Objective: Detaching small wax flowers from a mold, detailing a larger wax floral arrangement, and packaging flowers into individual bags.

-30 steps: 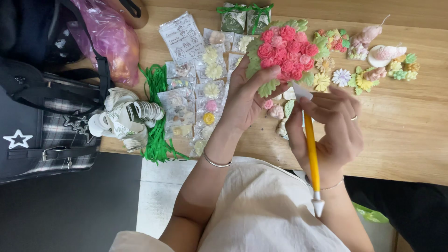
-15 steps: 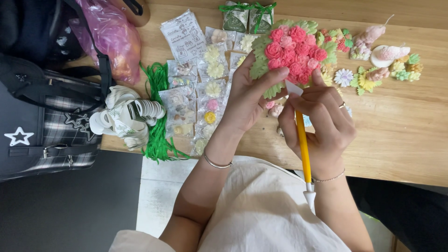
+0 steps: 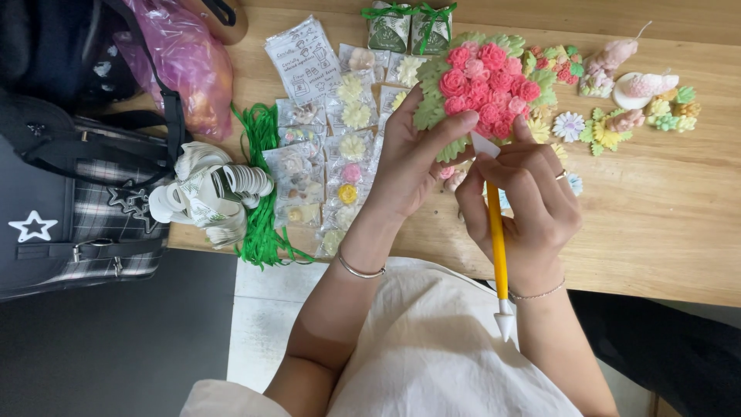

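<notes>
Over wooden table (image 3: 679,224), left hand (image 3: 409,166) gripping pink rose bouquet piece (image 3: 482,85), right hand (image 3: 525,205) pinching yellow sculpting tool (image 3: 497,247) against it.

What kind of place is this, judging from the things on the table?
Probably a handicraft worktable. The left hand holds a pink and green flower piece, the right hand a yellow tool; small bagged flowers and green cord lie nearby.

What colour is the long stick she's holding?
The stick tool in the right hand is yellow with a white tip, in the head view.
</notes>
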